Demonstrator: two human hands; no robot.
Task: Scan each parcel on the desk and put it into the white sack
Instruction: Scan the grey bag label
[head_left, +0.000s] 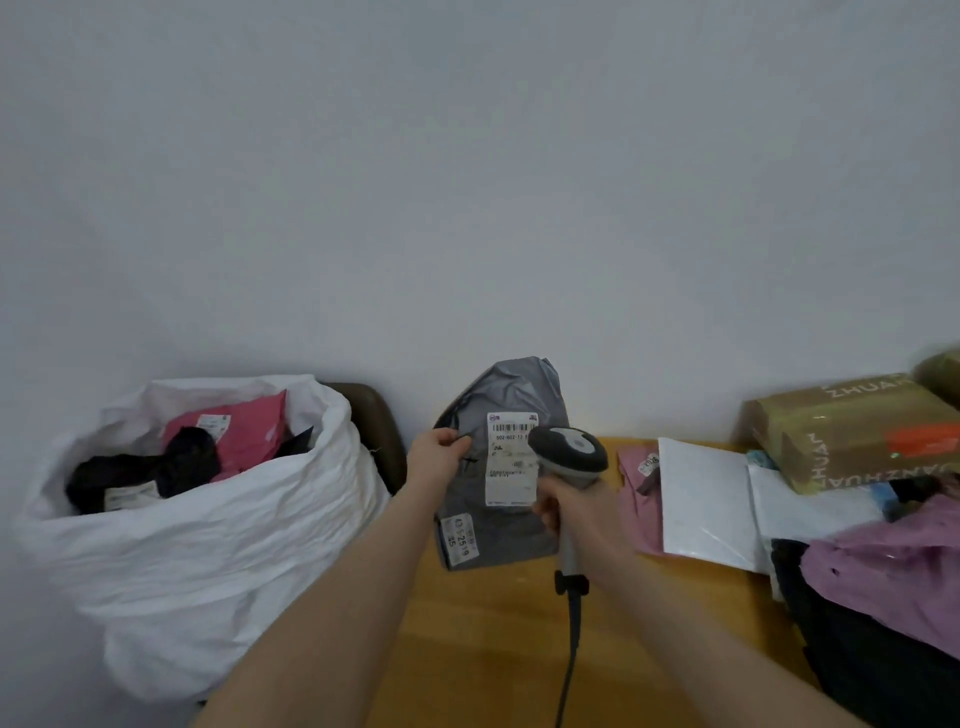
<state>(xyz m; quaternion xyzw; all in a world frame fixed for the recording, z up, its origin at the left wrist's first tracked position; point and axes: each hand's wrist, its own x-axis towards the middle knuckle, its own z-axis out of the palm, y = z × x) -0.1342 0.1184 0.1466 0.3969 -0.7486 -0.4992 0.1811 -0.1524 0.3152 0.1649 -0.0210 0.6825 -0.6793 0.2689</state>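
The right edge of the big label (511, 457) on the grey parcel (511, 530) is covered by the head of the scanner (569, 449). Most of the print on the label is too blurry to be read. To the left of the grey parcel, a brown thing (379, 431) is mostly hidden behind the white sack (208, 545), and what it is cannot be told. Far to the right of the grey parcel, a brown box (852, 431), a purple parcel (883, 577) and a black parcel (857, 660) are cut off by the edge of the picture.

The grey parcel is held up above the back of the desk (493, 649). Its left edge is pinched by the left hand (438, 451), with the fingers curled onto it. Just in front of the grey parcel, the scanner handle is gripped by the right hand (563, 506), with the fingers wrapped tight around it. The scanner head is pointed at the label. A grey cable (571, 649) is seen hanging below the handle.

A pink parcel (249, 436) and black parcels (171, 467) are seen inside the open sack. To the right of the grey parcel, a pale pink parcel (636, 493) and a white parcel (706, 504) are laid on the desk.
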